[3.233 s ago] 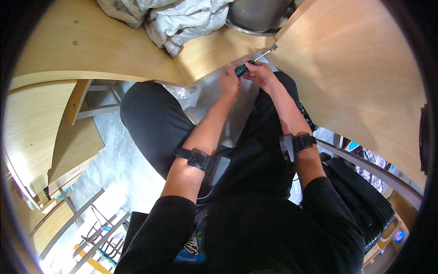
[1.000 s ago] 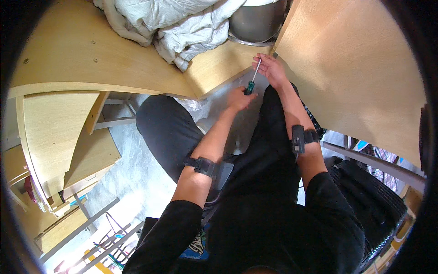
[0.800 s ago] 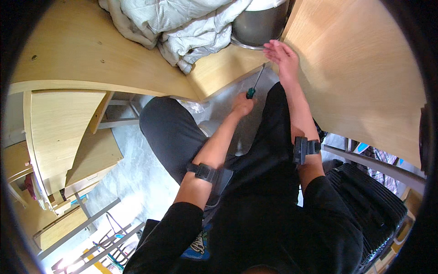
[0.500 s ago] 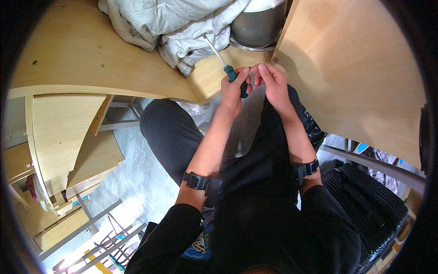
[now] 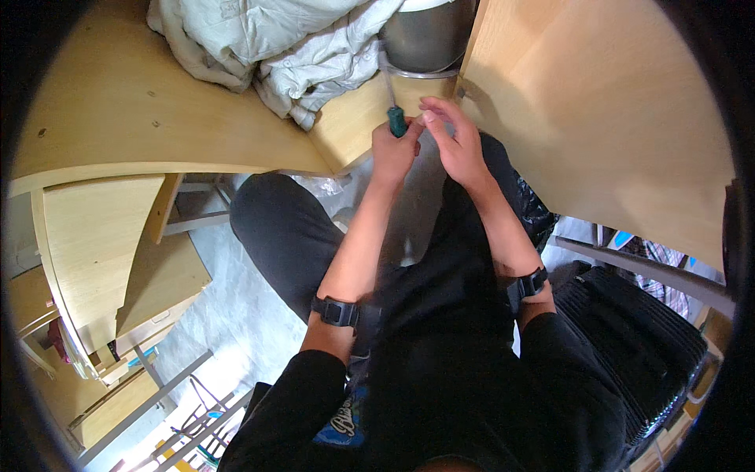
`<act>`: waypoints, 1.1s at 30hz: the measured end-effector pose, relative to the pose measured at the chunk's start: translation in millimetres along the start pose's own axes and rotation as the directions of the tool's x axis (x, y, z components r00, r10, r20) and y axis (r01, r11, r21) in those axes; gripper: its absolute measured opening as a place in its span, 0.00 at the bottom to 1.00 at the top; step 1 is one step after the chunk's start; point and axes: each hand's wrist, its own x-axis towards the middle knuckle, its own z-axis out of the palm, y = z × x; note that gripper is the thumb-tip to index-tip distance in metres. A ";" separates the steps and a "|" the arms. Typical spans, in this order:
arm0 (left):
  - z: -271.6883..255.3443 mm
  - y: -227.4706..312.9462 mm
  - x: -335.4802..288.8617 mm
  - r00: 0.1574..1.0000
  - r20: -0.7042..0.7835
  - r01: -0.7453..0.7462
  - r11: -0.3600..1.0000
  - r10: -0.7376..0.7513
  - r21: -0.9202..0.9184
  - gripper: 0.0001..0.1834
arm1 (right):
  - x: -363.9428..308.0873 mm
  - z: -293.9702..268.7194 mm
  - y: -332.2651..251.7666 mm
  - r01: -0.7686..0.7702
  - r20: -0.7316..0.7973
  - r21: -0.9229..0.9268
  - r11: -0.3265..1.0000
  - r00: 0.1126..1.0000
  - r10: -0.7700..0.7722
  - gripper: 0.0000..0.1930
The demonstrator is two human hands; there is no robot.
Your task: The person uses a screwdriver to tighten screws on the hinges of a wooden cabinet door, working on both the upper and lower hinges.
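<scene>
Two hands [image 5: 393, 153] [image 5: 460, 149], one screwdriver [image 5: 397, 123], two forearm straps [image 5: 338, 312] [image 5: 529, 285], one black suitcase [image 5: 633, 346]; on the shelf [image 5: 344, 122], one round pot [image 5: 422, 39] by the right edge, one cloth bundle [image 5: 314, 61] by the left.

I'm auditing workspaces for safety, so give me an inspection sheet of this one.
Surface: pale wooden board, partly covered.
Job's things: green-handled screwdriver, shaft blurred, pointing away from the person.
Clutter: crumpled pale fabric and dark pot, beyond the hands.
Hands: left hand grips the screwdriver; right hand close by, contents unclear.
Cables: nothing clearly seen.
Surroundings: wooden panel and black ribbed case, right; grey floor, left.
</scene>
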 end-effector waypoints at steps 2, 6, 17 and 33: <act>1.3 -21.7 5.0 0.995 -0.001 -0.100 0.984 0.101 0.149 0.09 | -1.0 1.4 -2.2 -0.062 0.280 -0.014 0.998 0.958 0.063 0.14; 2.2 -68.1 12.4 0.994 0.009 -0.110 0.975 0.110 0.195 0.10 | -5.0 8.1 25.3 -0.129 0.342 -0.113 0.985 0.926 0.161 0.14; -11.9 -126.0 -3.0 0.827 0.237 0.514 0.857 -0.510 0.050 0.07 | 6.7 14.6 50.3 -0.589 0.243 0.233 0.774 0.806 0.540 0.12; -5.3 -129.2 20.8 0.873 0.267 0.487 0.737 -0.407 -0.469 0.15 | 1.7 1.8 87.9 -0.736 0.254 0.263 0.624 0.677 0.691 0.10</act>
